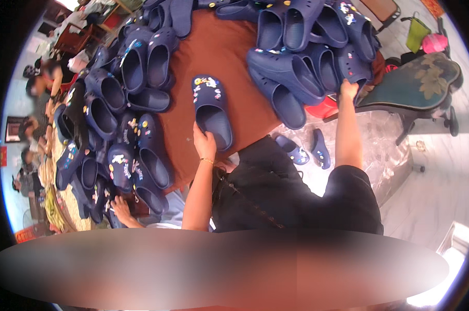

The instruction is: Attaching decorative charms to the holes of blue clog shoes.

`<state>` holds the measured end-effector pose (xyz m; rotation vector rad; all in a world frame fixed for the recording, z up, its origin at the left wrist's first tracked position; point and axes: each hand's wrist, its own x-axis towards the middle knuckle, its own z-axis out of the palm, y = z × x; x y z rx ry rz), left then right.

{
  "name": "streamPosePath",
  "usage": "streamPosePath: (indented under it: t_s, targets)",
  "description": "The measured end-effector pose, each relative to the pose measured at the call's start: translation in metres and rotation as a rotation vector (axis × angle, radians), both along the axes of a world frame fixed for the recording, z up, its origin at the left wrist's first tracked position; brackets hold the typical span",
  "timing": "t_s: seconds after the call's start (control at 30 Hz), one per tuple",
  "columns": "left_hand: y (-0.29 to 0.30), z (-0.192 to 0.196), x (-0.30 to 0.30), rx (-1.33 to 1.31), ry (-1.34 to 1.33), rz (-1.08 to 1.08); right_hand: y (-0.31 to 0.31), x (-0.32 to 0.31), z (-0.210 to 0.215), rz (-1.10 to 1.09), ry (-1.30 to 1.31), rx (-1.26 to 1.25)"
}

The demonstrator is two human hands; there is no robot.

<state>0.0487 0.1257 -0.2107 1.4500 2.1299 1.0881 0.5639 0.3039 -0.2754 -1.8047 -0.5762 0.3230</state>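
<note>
Clog (214,115) sat in the left hand (204,143), fingers closed round its side — a steady hold likely served best; right hand (349,90) gripped second clog (351,65).

Left hand (204,141) sits just off centre toward 10 o'clock, closed in a grip, thumb on its right side. Left forearm (199,189) bare, comes in from 7 o'clock, points to 12 (thin bracelet (207,161) at the wrist). Right hand (349,90) reaches out at 2 o'clock; fingers partly hidden, can't read the closure. Right forearm (350,132) bare, points to 12, black sleeve (352,194) below the elbow's 6 o'clock side.
</note>
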Motion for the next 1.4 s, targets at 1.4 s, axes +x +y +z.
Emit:
streamPosePath:
  t_s: [1.4]
  targets:
    - [0.005,0.018,0.066,-0.244,-0.027,-0.121,-0.064,-0.231,0.125,1.184,0.126,-0.006]
